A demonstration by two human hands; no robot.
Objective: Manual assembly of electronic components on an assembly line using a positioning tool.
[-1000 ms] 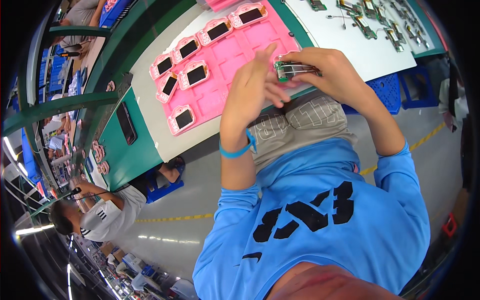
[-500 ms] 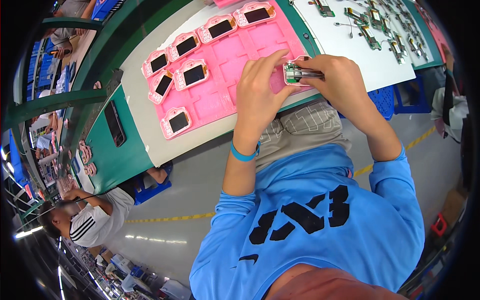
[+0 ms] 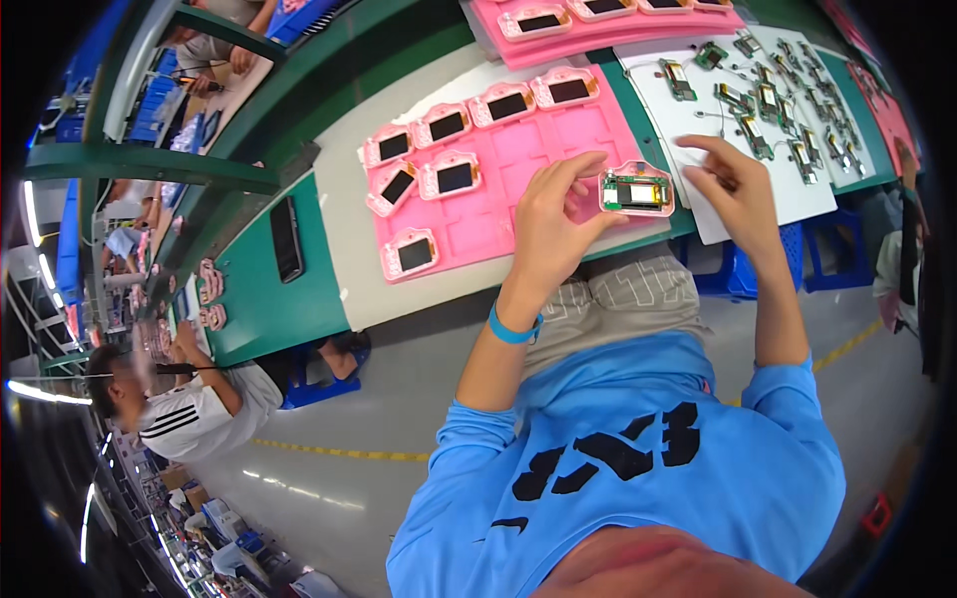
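The left hand (image 3: 558, 214) pinches a pink-rimmed, rounded casing holding a green circuit board (image 3: 636, 192) at the near right corner of a molded pink tray (image 3: 498, 189); beside it, the right hand (image 3: 733, 184) has thumb and forefinger parted, though whether its curled fingers hold anything cannot be told. Farther right, small green circuit boards (image 3: 768, 100) lie scattered on a flat white sheet (image 3: 708, 219).
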